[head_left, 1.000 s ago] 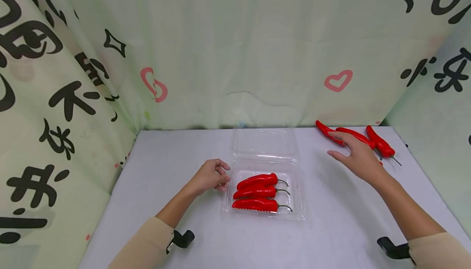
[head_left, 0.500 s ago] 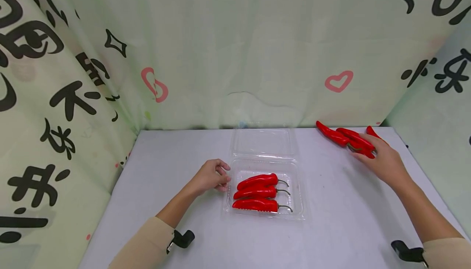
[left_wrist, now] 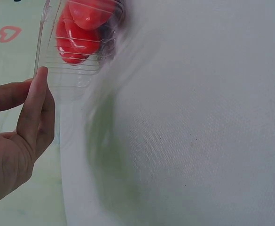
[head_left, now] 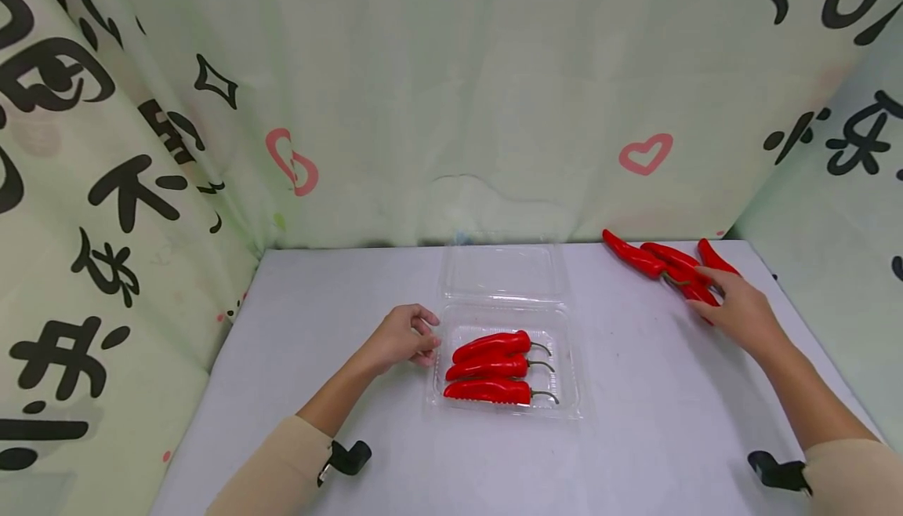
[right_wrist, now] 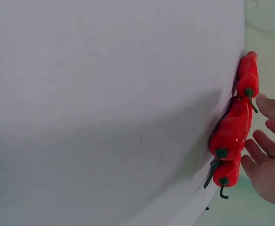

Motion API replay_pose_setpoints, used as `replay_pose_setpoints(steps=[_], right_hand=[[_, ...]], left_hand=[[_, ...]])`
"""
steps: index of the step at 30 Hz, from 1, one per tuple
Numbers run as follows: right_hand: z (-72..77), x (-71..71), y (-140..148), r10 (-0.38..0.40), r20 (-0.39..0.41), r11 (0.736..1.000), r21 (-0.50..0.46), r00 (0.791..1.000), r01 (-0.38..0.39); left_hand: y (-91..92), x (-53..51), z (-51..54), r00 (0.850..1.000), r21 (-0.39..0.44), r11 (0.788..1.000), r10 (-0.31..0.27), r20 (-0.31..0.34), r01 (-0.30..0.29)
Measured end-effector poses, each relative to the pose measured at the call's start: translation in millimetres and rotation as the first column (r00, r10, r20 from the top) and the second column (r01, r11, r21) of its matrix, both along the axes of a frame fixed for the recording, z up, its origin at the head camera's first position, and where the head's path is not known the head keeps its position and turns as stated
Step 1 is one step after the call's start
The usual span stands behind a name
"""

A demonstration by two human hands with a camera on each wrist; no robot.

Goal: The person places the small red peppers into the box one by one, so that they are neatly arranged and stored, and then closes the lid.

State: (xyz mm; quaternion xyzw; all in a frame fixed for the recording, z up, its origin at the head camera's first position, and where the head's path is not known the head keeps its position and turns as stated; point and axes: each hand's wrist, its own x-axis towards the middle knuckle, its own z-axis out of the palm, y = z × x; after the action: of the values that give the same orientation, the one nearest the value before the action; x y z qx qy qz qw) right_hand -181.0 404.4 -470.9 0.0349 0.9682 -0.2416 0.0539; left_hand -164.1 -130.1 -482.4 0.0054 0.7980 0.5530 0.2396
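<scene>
The left hand (head_left: 404, 337) has its thumb and index finger pinched together at the left rim of a clear plastic clamshell box (head_left: 568, 351). The right hand (head_left: 744, 312) is at the far right, thumb and fingers spread around the near side of a cluster of loose red chili peppers (head_left: 635, 256); its fingers look parted rather than closed on any pepper. Inside the box, just right of the left hand and well to the left of the right hand, three red chili peppers (head_left: 490, 367) lie side by side, stems pointing right. The box's lid (head_left: 504, 271) stands open on the far side. All this is on a white table (head_left: 339, 288), with a pale green printed curtain (head_left: 395, 108) beyond its far edge.
</scene>
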Motion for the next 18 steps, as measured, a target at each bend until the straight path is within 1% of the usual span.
replay_pose_setpoints(steps=[5,12,18], right_hand=[[-7.1,-1.7,4.4,0.007,0.0,1.0,0.009,1.0,-0.007],[-12.3,-2.3,6.8,0.022,-0.026,1.0,0.01,0.999,-0.022],[-17.8,-4.2,9.9,0.033,-0.023,0.999,0.019,0.999,-0.033]], left_hand=[[-0.5,0.3,-0.3,1.0,0.007,1.0,-0.003,0.001,0.003],[-0.7,0.9,1.2,1.0,0.012,1.0,-0.006,-0.006,0.006],[-0.9,0.5,0.9,1.0,0.01,1.0,-0.006,-0.005,0.006]])
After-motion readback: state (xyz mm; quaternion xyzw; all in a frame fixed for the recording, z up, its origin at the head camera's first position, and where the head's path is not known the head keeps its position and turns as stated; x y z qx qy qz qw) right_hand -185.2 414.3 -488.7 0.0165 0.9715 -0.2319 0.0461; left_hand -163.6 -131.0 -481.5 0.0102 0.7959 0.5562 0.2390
